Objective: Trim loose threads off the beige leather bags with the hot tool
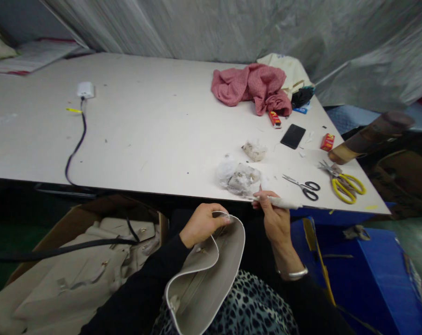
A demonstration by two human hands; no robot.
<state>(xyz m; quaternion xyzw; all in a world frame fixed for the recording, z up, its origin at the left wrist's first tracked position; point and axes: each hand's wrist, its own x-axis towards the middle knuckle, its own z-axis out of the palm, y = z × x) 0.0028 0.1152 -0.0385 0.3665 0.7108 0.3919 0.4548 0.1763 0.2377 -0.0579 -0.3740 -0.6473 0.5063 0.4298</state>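
One beige bag [228, 256] was pinched at its rim by the left grip [204, 224], its body below; a pale slender implement [284, 203] was held, fingers closed, in the right grip [275, 219], beside plastic wrapping [239, 179]. Steady rim support was judged advisable.

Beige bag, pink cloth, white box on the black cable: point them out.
Beige bag [221, 272]: head view, on its inner wall.
Pink cloth [248, 86]: head view, amid its folds.
White box [85, 90]: head view, on its top.
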